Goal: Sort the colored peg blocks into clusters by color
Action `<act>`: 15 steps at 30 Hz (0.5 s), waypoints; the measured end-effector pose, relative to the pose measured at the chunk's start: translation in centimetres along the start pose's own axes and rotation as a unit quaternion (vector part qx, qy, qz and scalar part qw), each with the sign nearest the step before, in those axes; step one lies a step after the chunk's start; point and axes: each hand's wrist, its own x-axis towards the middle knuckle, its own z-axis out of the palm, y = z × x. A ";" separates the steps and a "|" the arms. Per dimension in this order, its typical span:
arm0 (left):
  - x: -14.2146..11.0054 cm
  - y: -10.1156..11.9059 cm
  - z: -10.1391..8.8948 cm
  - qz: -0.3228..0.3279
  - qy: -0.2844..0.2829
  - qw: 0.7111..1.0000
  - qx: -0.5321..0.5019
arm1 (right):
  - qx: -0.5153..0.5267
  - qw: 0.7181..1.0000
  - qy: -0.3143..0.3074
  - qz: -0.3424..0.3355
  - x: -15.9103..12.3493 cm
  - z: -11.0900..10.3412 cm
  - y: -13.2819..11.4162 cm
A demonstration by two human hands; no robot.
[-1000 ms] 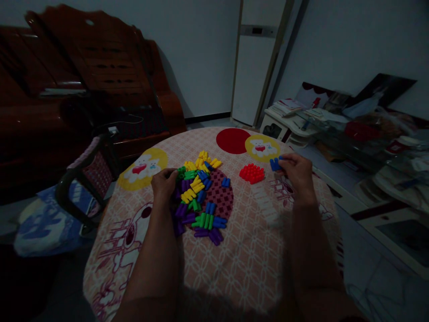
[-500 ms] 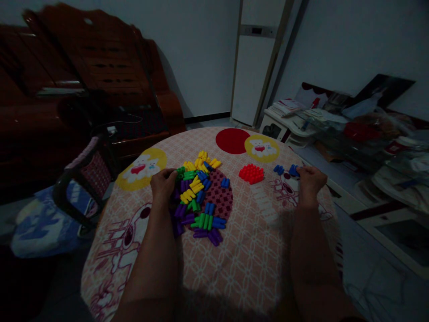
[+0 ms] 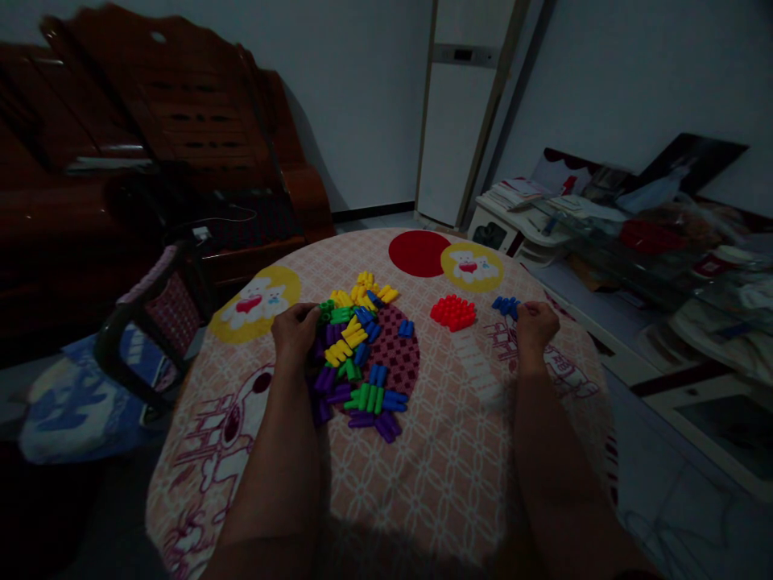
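A mixed pile of plastic building blocks, shaped like joined pegs in yellow, green, blue and purple, lies on the left half of the table. At its left edge my left hand is closed, fingertips beside a green block; whatever the fingers hold, if anything, is hidden. On the far right my right hand pinches a blue block, mostly covered by the fingers. This block sits against another blue block on the cloth. Left of them rests a tight cluster of red blocks.
A patterned cloth covers the round table. A single blue block lies just right of the pile. Around the table stand a chair, a wooden sofa and a cluttered low cabinet.
My right hand has moved left with its blue block, bringing it up to the other blue block. My left hand and the pile look unchanged.
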 end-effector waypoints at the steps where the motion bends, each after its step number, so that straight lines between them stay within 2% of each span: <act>1: 0.0 0.0 0.0 0.002 0.000 1.000 0.000 | -0.003 1.000 -0.003 -0.004 -0.1 -0.1 -0.1; 15: 0.4 -1.1 0.6 -0.007 0.000 1.000 -0.017 | -0.042 0.996 -0.050 -0.062 -0.5 -0.9 0.0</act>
